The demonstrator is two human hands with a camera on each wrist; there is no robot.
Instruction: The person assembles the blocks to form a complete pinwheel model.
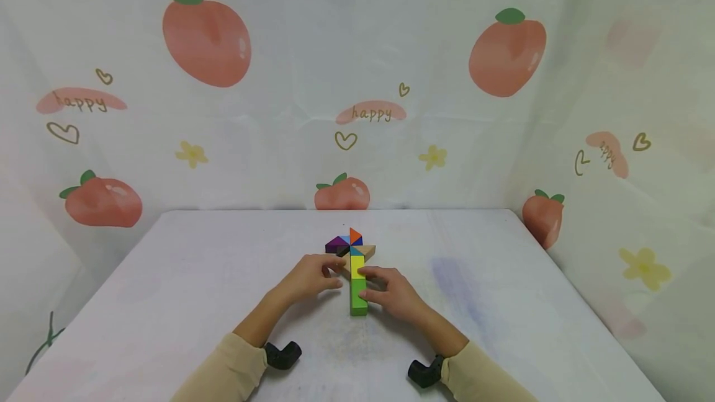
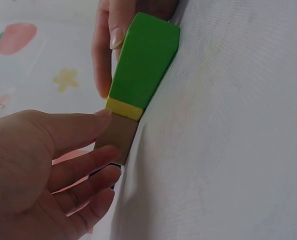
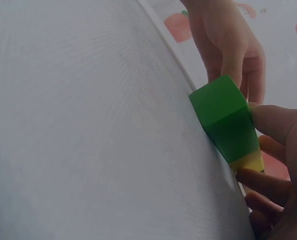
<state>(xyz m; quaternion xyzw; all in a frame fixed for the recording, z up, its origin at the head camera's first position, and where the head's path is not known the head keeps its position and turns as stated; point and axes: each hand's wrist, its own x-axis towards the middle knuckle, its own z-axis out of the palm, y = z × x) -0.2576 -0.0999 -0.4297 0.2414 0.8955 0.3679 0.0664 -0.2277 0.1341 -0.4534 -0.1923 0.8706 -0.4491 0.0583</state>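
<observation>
A green block [image 1: 359, 294] lies lengthwise on the table, end to end with a yellow block [image 1: 357, 267]. Beyond them, triangular blocks form a pinwheel: purple [image 1: 337, 242], orange [image 1: 355, 236], teal [image 1: 355, 251], black [image 1: 342, 252], and natural wood [image 1: 366, 251] among them. My left hand [image 1: 313, 276] is beside a wooden block [image 2: 116, 138], fingertips at its face and thumb tip by its upper edge. From the other side, my right hand [image 1: 395, 292] touches the green and yellow blocks with thumb and forefinger extended.
The white table [image 1: 195, 278] runs back to a fruit-printed curtain [image 1: 290, 67], which also hangs along both sides. A black device [image 1: 283, 356] sits at the left wrist, another black device [image 1: 426, 371] at the right.
</observation>
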